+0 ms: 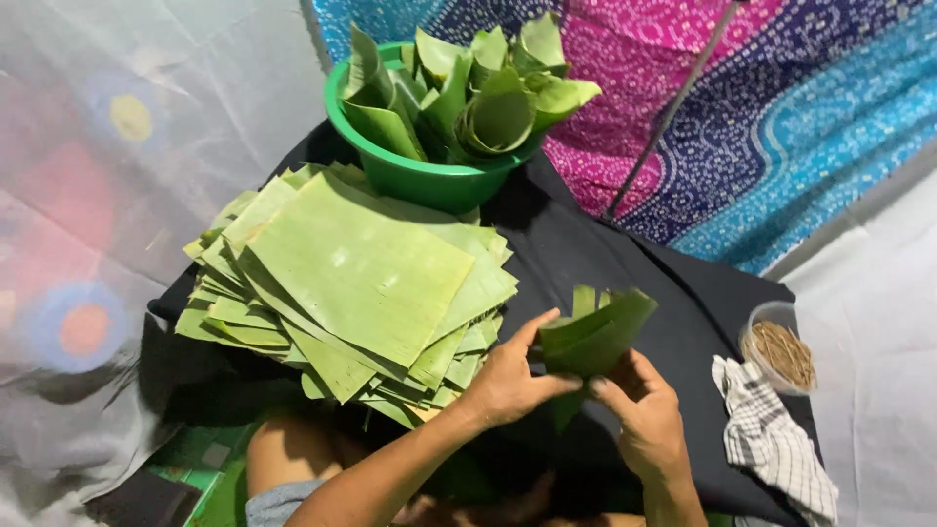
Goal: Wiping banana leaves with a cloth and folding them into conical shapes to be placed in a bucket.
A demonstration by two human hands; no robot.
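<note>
Both my hands hold one green leaf piece [593, 332] folded into a cone shape above a black cloth [605, 259]. My left hand [508, 376] pinches its left side with thumb and fingers. My right hand [639, 410] grips its lower right edge. To the left of my hands lies a thick stack of flat cut green leaves [356, 278]. Behind the stack stands a green plastic basin [420, 176] filled with several folded leaf cones [473, 93].
A small clear bowl [778, 346] of brown thin sticks sits at the right, beside a checked cloth [771, 439]. A patterned pink, purple and blue fabric [781, 107] lies behind. A printed pale sheet [117, 195] covers the floor at left. My knee shows below the stack.
</note>
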